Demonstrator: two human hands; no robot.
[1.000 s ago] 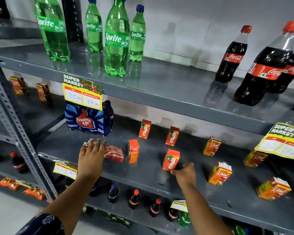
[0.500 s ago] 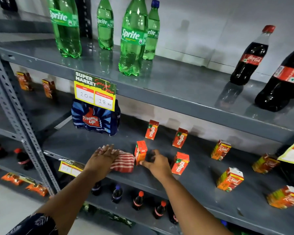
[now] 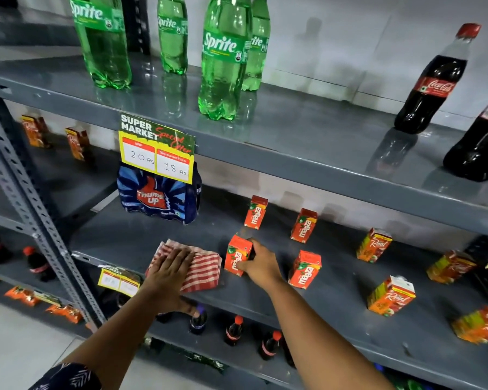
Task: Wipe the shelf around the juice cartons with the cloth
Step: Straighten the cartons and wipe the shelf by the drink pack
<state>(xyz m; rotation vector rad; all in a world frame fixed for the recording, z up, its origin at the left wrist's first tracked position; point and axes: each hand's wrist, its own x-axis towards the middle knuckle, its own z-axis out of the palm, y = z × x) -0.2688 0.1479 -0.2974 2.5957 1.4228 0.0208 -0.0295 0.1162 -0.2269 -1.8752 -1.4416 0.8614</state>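
A red-and-white striped cloth (image 3: 200,270) lies folded on the grey middle shelf (image 3: 335,311). My left hand (image 3: 169,274) presses flat on the cloth's left part. My right hand (image 3: 259,266) grips an orange Maaza juice carton (image 3: 236,254) that stands just right of the cloth. Three more Maaza cartons stand nearby: one at the front (image 3: 304,269) and two further back (image 3: 255,212) (image 3: 304,226). Several yellow-orange Real cartons (image 3: 390,296) are spread over the right half of the shelf, some lying on their sides.
A blue Thums Up multipack (image 3: 157,199) stands at the back left under a price tag (image 3: 157,152). Sprite bottles (image 3: 223,57) and Coca-Cola bottles (image 3: 434,83) fill the upper shelf. Small cola bottles (image 3: 234,330) stand on the shelf below. A perforated upright (image 3: 37,218) frames the left.
My left hand slid the cloth rightward along the shelf's front. My right hand left the front Maaza carton, moved left and closed on the carton beside the cloth.
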